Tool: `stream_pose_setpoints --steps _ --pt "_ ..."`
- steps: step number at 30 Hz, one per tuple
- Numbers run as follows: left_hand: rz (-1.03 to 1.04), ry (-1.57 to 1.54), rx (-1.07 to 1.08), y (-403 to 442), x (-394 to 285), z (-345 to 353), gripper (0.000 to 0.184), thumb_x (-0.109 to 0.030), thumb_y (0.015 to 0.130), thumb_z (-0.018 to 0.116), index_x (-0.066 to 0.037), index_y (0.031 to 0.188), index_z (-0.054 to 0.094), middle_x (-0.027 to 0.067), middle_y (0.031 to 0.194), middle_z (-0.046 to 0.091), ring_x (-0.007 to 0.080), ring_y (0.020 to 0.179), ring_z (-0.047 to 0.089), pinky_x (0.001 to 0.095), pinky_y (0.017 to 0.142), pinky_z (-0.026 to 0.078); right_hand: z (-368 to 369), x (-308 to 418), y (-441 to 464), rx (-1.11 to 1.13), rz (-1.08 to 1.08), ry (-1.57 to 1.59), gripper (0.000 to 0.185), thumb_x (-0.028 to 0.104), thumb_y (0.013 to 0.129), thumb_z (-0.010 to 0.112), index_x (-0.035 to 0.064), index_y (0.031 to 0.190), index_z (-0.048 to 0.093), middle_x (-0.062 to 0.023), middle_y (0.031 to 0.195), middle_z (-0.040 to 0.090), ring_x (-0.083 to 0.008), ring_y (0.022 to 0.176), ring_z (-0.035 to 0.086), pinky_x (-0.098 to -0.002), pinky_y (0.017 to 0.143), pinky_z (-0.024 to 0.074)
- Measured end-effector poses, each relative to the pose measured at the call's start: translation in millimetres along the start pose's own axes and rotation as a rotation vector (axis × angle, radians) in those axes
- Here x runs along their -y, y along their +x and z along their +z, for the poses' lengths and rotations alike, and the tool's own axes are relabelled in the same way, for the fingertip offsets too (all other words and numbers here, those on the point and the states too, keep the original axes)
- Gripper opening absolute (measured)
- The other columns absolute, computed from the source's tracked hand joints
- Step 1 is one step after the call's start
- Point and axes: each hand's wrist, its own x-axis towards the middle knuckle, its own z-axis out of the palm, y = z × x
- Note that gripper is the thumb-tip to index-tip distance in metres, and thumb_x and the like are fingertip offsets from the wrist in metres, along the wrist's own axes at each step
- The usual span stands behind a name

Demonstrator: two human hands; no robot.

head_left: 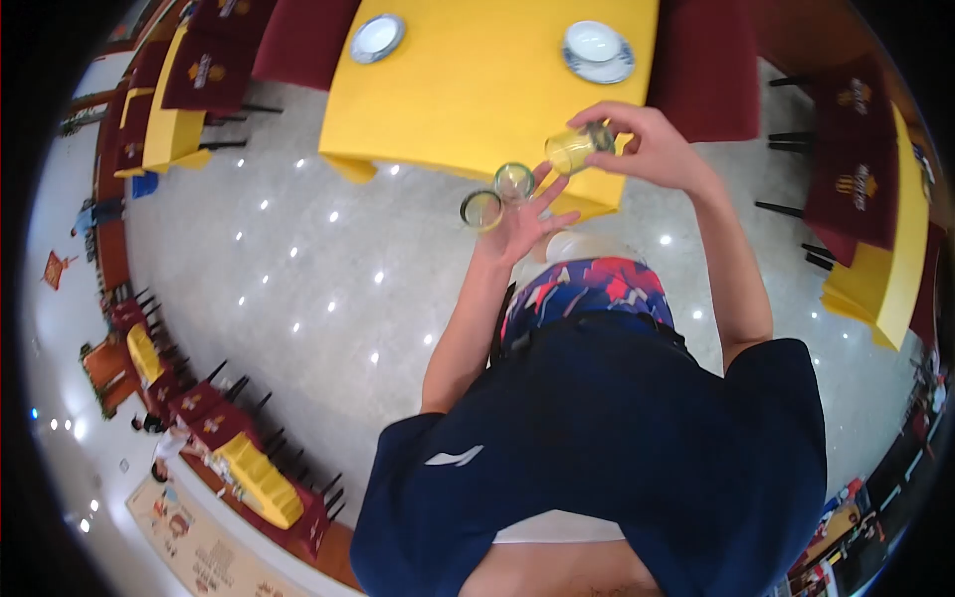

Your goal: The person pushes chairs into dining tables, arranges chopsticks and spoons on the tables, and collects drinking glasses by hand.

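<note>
My left hand [521, 231] is turned palm up in front of my waist, its visible fingers spread. Two clear drinking glasses, one [513, 181] by the fingers and another [481, 210] at the hand's outer side, are held in it with their round rims facing me. How the fingers grip them is partly hidden. Just to the right, my right hand [652, 144] pinches a third drinking glass [571, 152] by its thick end, tilted sideways near the left fingertips. The yellow tablecloth shows through this glass.
Ahead stands a table with a yellow cloth [468, 99], bearing a plate with a bowl [597, 45] and another plate setting [377, 38]. Dark red covered chairs [701, 70] flank it. More tables and chairs line both sides; people are at the far left.
</note>
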Motion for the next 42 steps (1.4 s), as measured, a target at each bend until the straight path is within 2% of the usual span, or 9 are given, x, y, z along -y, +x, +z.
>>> stream_pose_setpoints --steps 15,19,25,30,33,34,36,40,42 --pt "-0.068 -0.142 0.171 -13 196 70 0.073 -0.051 0.079 0.072 -0.013 0.137 0.049 0.0102 0.141 0.05 0.0354 0.132 0.044 0.0662 0.107 0.033 -45 35 -174 0.238 0.0 -0.352 0.04 0.015 0.076 0.075 0.0097 0.114 0.066 -0.0075 0.103 0.065 -0.0217 0.086 0.061 -0.0306 0.064 0.05" --pt "-0.049 -0.083 0.212 45 243 72 0.069 -0.048 0.08 0.073 -0.013 0.135 0.05 0.0106 0.138 0.052 0.0323 0.128 0.049 0.0621 0.107 0.037 -100 24 -212 0.105 0.024 -0.335 0.044 0.017 0.075 0.075 0.0085 0.117 0.064 -0.0087 0.1 0.062 -0.025 0.086 0.062 -0.0331 0.066 0.0501" --pt "-0.061 0.041 0.043 142 337 133 0.064 -0.035 0.076 0.081 -0.016 0.131 0.054 0.0074 0.132 0.056 0.0233 0.119 0.057 0.0365 0.096 0.054 -201 -6 -276 -0.16 0.054 -0.289 0.058 0.019 0.072 0.078 0.0078 0.126 0.058 -0.0104 0.094 0.058 -0.0247 0.078 0.059 -0.0333 0.065 0.0494" --pt "-0.112 0.018 -0.028 216 409 141 0.066 -0.031 0.072 0.085 -0.016 0.129 0.055 0.0057 0.13 0.057 0.0211 0.116 0.059 0.0374 0.096 0.053 -275 -39 -317 -0.3 0.027 -0.306 0.07 0.021 0.072 0.08 0.01 0.135 0.051 -0.0108 0.093 0.055 -0.0244 0.073 0.056 -0.0334 0.065 0.0482" --pt "-0.012 0.064 -0.031 236 435 167 0.064 -0.034 0.072 0.085 -0.016 0.127 0.056 0.0051 0.127 0.059 0.0216 0.116 0.058 0.0397 0.096 0.052 -313 -48 -326 -0.159 0.193 -0.276 0.07 0.025 0.075 0.077 0.0085 0.136 0.047 -0.019 0.107 0.054 -0.0408 0.097 0.058 -0.0439 0.083 0.0501" --pt "-0.024 0.054 -0.069 243 439 162 0.066 -0.036 0.071 0.085 -0.015 0.127 0.056 0.0046 0.127 0.059 0.0225 0.116 0.058 0.0414 0.096 0.051 -321 -56 -322 -0.137 0.153 -0.289 0.07 0.025 0.075 0.077 0.0085 0.136 0.047 -0.019 0.107 0.054 -0.0408 0.097 0.058 -0.0439 0.083 0.0501" --pt "0.0 0.115 -0.048 262 441 160 0.066 -0.037 0.073 0.083 -0.015 0.129 0.055 0.0045 0.127 0.059 0.0229 0.116 0.057 0.0423 0.096 0.051 -340 -69 -313 -0.153 0.052 -0.217 0.071 0.022 0.073 0.08 0.0093 0.136 0.05 -0.0119 0.095 0.054 -0.0236 0.072 0.055 -0.0323 0.062 0.0481" --pt "0.042 0.121 -0.038 301 422 165 0.067 -0.036 0.074 0.082 -0.017 0.131 0.053 0.0035 0.126 0.059 0.0207 0.114 0.059 0.0353 0.092 0.055 -372 -88 -276 -0.081 0.012 -0.191 0.07 0.024 0.075 0.079 0.0091 0.137 0.049 -0.0125 0.099 0.054 -0.0232 0.073 0.056 -0.032 0.063 0.0492" --pt "0.074 0.135 -0.087 326 415 156 0.067 -0.043 0.078 0.077 -0.015 0.134 0.051 0.0049 0.127 0.058 0.0244 0.115 0.058 0.0425 0.094 0.052 -389 -99 -252 -0.04 0.032 -0.201 0.07 0.026 0.077 0.078 0.0092 0.138 0.047 -0.0128 0.103 0.055 -0.0224 0.075 0.057 -0.0321 0.064 0.0504"
